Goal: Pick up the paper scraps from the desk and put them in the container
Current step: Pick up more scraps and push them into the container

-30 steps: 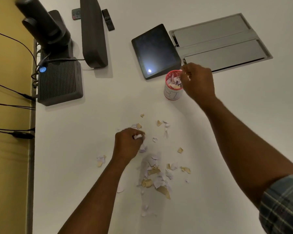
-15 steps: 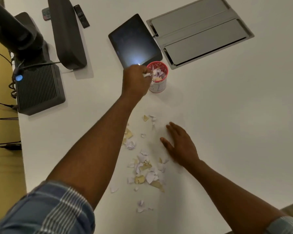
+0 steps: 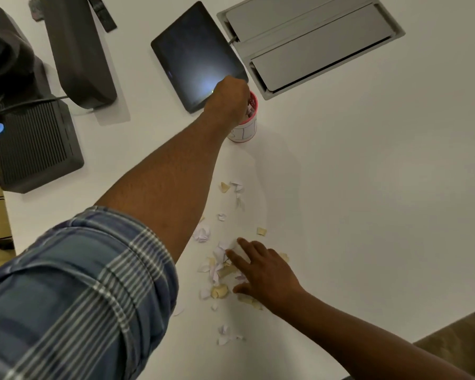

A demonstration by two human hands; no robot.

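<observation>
Nearest, my sleeve: a blue plaid sleeve (image 3: 74, 292) rolled up on my left arm fills the lower left.
Right hand: my right hand (image 3: 261, 272) lies flat on the white bench (image 3: 368, 201), fingers (image 3: 235, 257) straight and slightly spread, resting on the heap.
Right grip: nothing is clamped; the fingers only press down on paper.
Paper scraps: the main heap of white and yellowish paper scraps (image 3: 220, 272) sits under and just left of my right fingers; a few lie nearer to me than that hand, and loose bits trail away beyond the fingertips toward the cup.
Left hand: my left hand (image 3: 228, 98) reaches far out, knuckles up, over the mouth of the container.
Left grip: the left fingers are curled down into the opening; I cannot tell whether they are closed on anything, since the back of the hand hides them.
Container: a white container (image 3: 244, 130) with a red rim and pen marks on its side stands upright directly under my left hand, well apart from the heap.
Beyond the left hand: a dark tablet (image 3: 195, 56) touches the view of my knuckles; a grey hatch (image 3: 307, 42) lies to its right.
Far left: a black ribbed box (image 3: 33, 149) with a blue light, and other dark devices.
</observation>
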